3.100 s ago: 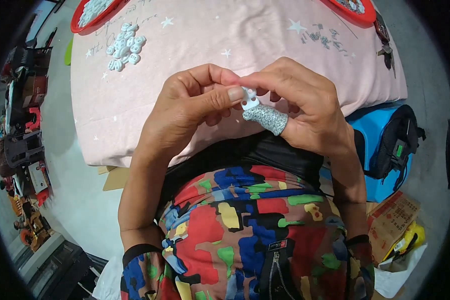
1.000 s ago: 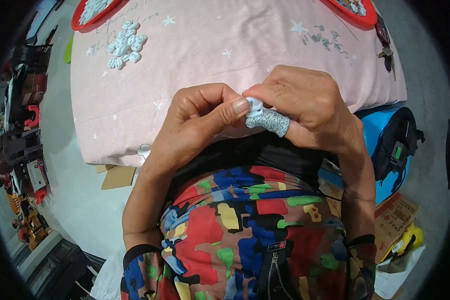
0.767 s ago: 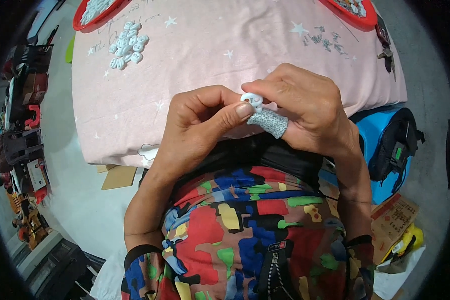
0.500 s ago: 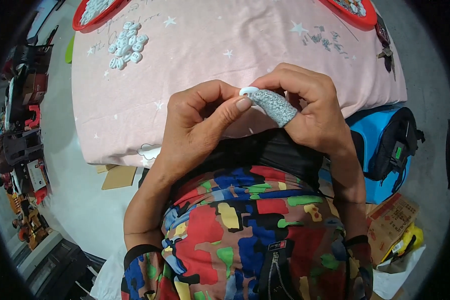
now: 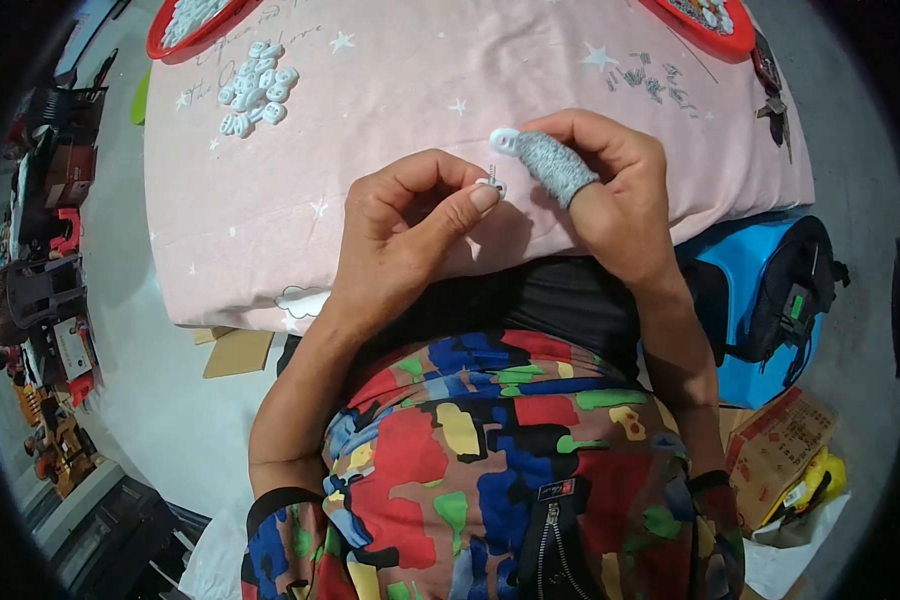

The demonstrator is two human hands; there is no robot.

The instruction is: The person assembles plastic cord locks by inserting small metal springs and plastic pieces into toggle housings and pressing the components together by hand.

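Pinching small white parts in both hands over the pink-covered bench.

Your left hand (image 5: 405,235) is closed, thumb and forefinger pinching a tiny white piece with a thin pin (image 5: 491,183) sticking up from it. Your right hand (image 5: 610,190) is curled, its forefinger in a grey knitted finger cot (image 5: 555,165), and it pinches a second small white piece (image 5: 503,139) at the fingertips. The two pieces sit just apart, both above the near edge of the bench (image 5: 420,70). A heap of white pieces (image 5: 257,87) lies at far left, near a red tray (image 5: 185,22); another red tray (image 5: 715,18) at far right. Blue stool with a black bag (image 5: 770,290) beside your right arm.
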